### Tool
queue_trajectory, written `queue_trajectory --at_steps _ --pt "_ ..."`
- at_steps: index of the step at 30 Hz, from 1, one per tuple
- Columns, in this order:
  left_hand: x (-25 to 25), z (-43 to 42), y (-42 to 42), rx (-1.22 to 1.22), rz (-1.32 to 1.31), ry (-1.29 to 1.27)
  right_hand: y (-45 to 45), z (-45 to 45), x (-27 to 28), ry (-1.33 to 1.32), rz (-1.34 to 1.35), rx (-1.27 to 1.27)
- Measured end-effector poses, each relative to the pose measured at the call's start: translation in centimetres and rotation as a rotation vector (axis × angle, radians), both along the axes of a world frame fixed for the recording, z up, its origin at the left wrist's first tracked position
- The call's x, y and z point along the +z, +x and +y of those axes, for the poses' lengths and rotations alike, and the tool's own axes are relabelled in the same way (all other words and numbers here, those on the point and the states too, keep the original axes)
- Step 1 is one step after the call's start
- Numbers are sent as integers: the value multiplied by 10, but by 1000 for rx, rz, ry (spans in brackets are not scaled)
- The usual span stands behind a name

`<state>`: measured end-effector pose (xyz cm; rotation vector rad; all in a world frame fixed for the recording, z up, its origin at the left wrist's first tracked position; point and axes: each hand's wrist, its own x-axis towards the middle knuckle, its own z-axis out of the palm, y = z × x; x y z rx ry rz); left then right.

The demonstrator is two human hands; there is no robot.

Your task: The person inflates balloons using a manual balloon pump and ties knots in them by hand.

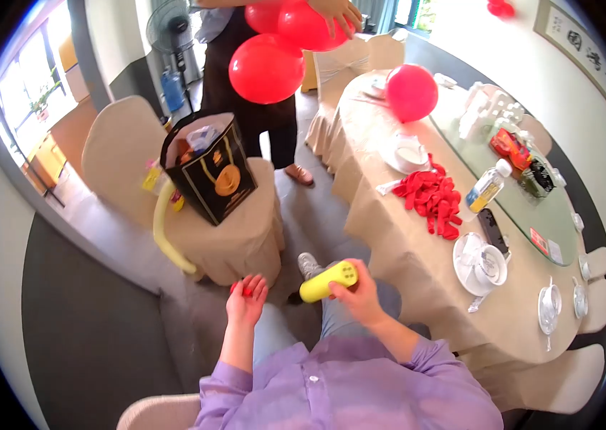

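Observation:
Above my lap, my right hand (361, 297) is wrapped round a yellow balloon pump (326, 282), a short cylinder with several dark holes in its end face. To its left, palm up, my left hand (247, 301) has its fingers curled over a small red balloon (246, 291), limp and mostly covered. The two hands are apart. On the table to the right lies a pile of limp red balloons (429, 197). One blown-up red balloon (411, 93) rests near the table's far end.
A person (231, 86) stands ahead with a cluster of red balloons (267, 69). A black gift bag (211, 168) sits on a covered chair (245, 236) at left, beside a long pale-yellow balloon (165, 233). The table (367, 154) bears a bottle (488, 185), wrapped dishes (480, 265) and a glass turntable (554, 240).

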<state>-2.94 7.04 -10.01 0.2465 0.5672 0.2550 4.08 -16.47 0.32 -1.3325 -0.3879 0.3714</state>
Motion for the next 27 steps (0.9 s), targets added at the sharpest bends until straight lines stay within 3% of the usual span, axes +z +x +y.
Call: queue_trajectory --at_steps 2,7,9,12,18,22,27 --pt "23 -5 8 7 -10 -15 1 -13 -2 -8 -311 -70" --pt "64 -14 16 -17 -170 50 -27 -34 30 174 -180 -103" --pt "72 -17 17 -15 -184 56 -32 -43 27 248 -392 -139" --pt "77 -21 17 -19 -190 54 -39 -52 27 356 -389 -200" --pt "83 -32 19 -45 -201 28 -42 -50 16 190 -658 -142" --pt "85 -36 19 -81 -215 45 -49 -47 15 244 -516 -125" --pt "89 -41 18 -95 -204 69 -49 -43 14 273 -584 -125"
